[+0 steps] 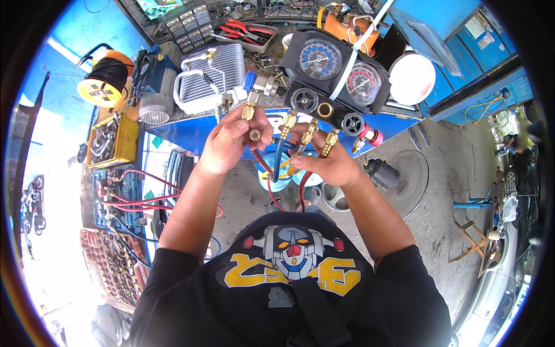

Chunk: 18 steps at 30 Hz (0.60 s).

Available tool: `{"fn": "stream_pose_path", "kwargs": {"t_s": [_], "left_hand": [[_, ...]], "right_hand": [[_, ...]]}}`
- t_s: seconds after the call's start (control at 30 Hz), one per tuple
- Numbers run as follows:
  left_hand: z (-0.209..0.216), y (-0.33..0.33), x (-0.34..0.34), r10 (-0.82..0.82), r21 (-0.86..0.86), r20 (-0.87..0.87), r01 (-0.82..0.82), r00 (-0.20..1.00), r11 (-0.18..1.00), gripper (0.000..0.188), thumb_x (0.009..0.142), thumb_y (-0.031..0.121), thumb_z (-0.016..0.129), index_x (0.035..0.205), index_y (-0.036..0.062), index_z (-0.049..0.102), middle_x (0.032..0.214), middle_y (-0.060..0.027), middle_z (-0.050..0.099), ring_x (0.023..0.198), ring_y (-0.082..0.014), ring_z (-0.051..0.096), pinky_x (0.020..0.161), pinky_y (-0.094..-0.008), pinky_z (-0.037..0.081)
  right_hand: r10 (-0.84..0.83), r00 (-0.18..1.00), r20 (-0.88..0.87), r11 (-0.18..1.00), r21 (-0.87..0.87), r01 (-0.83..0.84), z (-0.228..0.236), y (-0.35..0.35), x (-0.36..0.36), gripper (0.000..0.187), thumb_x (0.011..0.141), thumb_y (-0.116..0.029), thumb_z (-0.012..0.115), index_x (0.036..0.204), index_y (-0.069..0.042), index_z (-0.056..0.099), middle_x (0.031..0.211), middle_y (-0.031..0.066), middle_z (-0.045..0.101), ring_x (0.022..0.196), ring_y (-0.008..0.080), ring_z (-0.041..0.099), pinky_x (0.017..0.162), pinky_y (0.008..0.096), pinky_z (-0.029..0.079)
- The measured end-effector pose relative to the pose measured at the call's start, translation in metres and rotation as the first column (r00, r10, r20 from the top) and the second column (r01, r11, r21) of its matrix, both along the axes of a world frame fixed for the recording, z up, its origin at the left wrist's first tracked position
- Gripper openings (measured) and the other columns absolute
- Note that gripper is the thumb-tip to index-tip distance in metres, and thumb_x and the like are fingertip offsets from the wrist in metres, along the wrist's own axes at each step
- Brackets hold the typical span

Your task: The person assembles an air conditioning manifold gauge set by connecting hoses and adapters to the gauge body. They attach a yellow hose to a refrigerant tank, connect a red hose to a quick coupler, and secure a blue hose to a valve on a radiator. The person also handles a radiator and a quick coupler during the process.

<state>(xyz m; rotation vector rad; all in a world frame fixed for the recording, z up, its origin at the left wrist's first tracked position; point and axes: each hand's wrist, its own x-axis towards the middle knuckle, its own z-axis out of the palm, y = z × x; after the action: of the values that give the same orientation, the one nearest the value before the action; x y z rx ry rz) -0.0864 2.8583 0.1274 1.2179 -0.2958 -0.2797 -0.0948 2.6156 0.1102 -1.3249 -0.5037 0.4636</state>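
A manifold gauge set with a blue-faced dial (318, 59) and a red-faced dial (363, 82) stands at the bench's front edge. My left hand (226, 141) is closed, its fingers around a brass fitting (249, 111) below a blue-ringed quick coupler (261, 84). Another round brass end (254, 135) shows between those fingers. My right hand (329, 162) grips the brass hose fittings (309, 132) under the manifold, thumb across them; part of its grip is hidden. Blue, yellow and red hoses (302, 188) hang below. A red-ringed coupler (370, 139) sits right of that hand.
On the bench are a ribbed metal cooling coil (211, 72), a motor (156, 108), a wire spool (104, 87), a tray of pliers (245, 33) and a white lid (412, 79). A fan (404, 179) stands at right; an open fittings case (113, 263) lies at left.
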Motion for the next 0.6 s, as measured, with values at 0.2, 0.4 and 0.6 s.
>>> {"fn": "stream_pose_path", "kwargs": {"t_s": [0.2, 0.4, 0.6], "left_hand": [[-0.011, -0.023, 0.001, 0.297, 0.072, 0.193, -0.315, 0.935, 0.946, 0.031, 0.101, 0.031, 0.051, 0.112, 0.0022, 0.059, 0.101, -0.0041, 0.062, 0.092, -0.0127, 0.055, 0.086, -0.0285, 0.044], [-0.041, -0.062, 0.011, 0.640, -0.004, 0.239, -0.659, 0.730, 0.752, 0.026, 0.107, 0.029, 0.055, 0.103, 0.0036, 0.059, 0.092, -0.0004, 0.060, 0.086, -0.0084, 0.050, 0.080, -0.0259, 0.042], [-0.050, -0.073, 0.024, 0.679, 0.107, 0.055, -0.680, 0.732, 0.725, 0.044, 0.110, 0.042, 0.043, 0.096, 0.0029, 0.058, 0.085, -0.0020, 0.058, 0.078, -0.0107, 0.049, 0.073, -0.0290, 0.041]], "right_hand": [[-0.002, 0.997, -0.074, 1.000, 0.015, 0.003, -0.002, -0.009, 0.012, 0.054, 0.092, -0.005, 0.072, 0.141, 0.003, 0.049, 0.110, 0.0016, 0.060, 0.099, 0.0093, 0.057, 0.087, 0.0280, 0.049], [-0.045, 0.997, -0.066, 0.989, -0.145, 0.035, -0.024, -0.011, 0.020, 0.046, 0.094, -0.005, 0.070, 0.136, 0.002, 0.052, 0.108, 0.0010, 0.059, 0.097, 0.0071, 0.054, 0.086, 0.0265, 0.047], [-0.032, 0.993, -0.110, 0.997, -0.073, 0.024, -0.042, -0.016, 0.029, 0.046, 0.096, -0.005, 0.067, 0.139, 0.000, 0.051, 0.110, 0.0006, 0.059, 0.101, 0.0080, 0.054, 0.090, 0.0269, 0.047]]}}
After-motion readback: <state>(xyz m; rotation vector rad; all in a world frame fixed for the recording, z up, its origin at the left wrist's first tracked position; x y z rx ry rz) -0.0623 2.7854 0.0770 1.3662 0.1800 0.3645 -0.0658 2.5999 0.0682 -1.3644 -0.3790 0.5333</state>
